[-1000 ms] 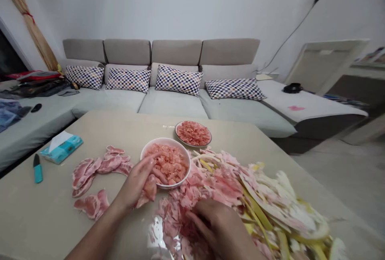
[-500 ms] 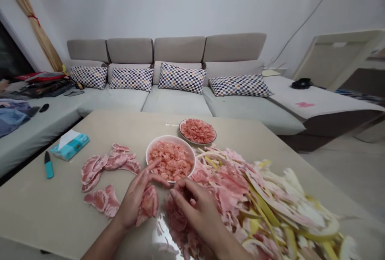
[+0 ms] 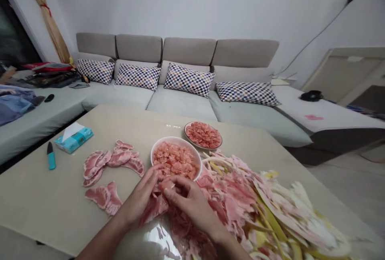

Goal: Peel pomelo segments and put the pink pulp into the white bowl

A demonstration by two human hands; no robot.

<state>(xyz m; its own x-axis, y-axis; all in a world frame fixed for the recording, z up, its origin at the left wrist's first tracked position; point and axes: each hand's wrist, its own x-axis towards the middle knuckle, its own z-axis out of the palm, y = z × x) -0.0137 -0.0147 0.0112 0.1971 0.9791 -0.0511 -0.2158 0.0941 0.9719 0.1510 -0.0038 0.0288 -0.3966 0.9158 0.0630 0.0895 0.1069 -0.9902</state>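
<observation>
My left hand (image 3: 138,200) is closed around a pink pomelo segment (image 3: 155,207), which hangs partly below its fingers. Against it, my right hand (image 3: 190,202) has thumb and forefinger pinched together at the segment's upper edge; the exact spot is hidden by the fingers. Just beyond both hands stands a white bowl (image 3: 197,156) filled with peeled pomelo pulp (image 3: 174,159). To the left, unpeeled pomelo segments (image 3: 94,166) lie in a curved row, and a smaller group of segments (image 3: 104,196) rests nearer me.
A heap of pomelo peel and membrane (image 3: 270,216) covers the table's right side. Behind the bowl sits a dark-rimmed plate of pulp (image 3: 203,134). At left are a teal-handled knife (image 3: 51,159) and a tissue pack (image 3: 74,139). A sofa (image 3: 180,101) stands beyond the table.
My hands have come together at the segment, the right fingertips now meeting the left. The view has turned slightly, shifting the bowl and plate rightward.
</observation>
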